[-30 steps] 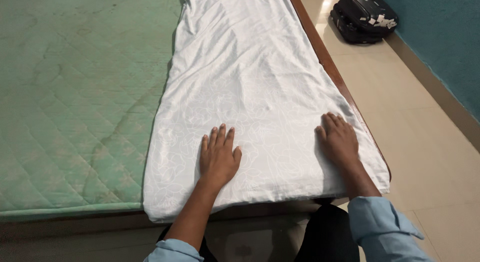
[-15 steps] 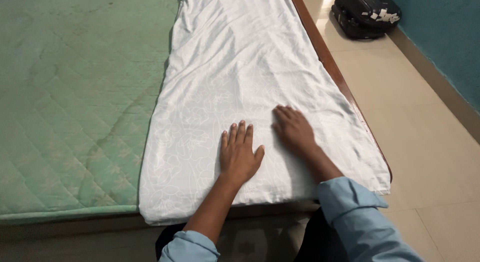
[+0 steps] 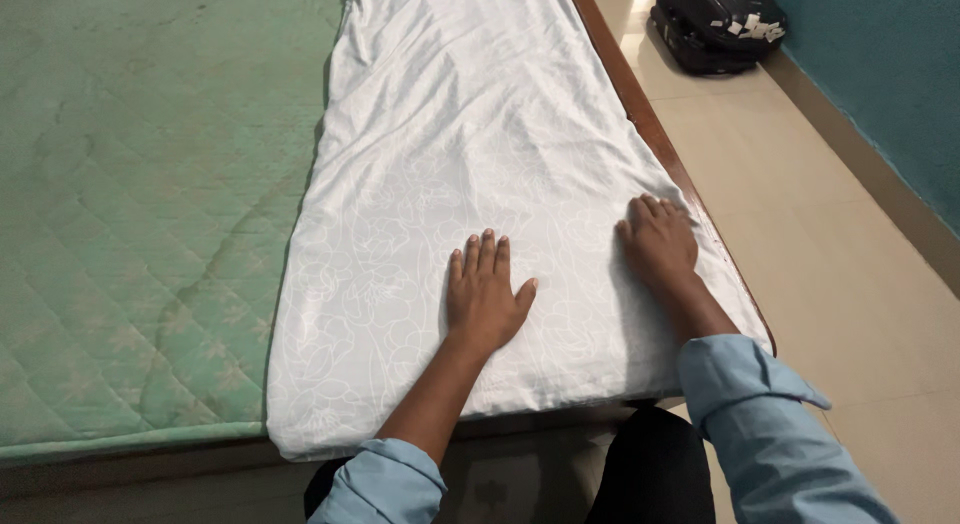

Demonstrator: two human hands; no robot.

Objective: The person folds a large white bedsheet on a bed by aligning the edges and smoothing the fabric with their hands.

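A long white sheet (image 3: 480, 134) with a faint floral print lies folded lengthwise along the right side of a green quilted mattress (image 3: 140, 204). My left hand (image 3: 483, 296) rests flat on the sheet near its near end, fingers spread and pointing away from me. My right hand (image 3: 657, 240) presses palm down on the sheet close to its right edge, by the bed's wooden rail (image 3: 640, 114). Neither hand grips anything. Both arms wear light blue sleeves.
A black bag (image 3: 718, 24) sits on the beige tiled floor (image 3: 840, 274) to the right, near a teal wall (image 3: 890, 74). The sheet's near end hangs slightly over the mattress edge in front of my legs.
My right hand slid from the right edge to the middle beside my left hand, then back out to the right edge. My left hand shifted slightly right and stayed flat.
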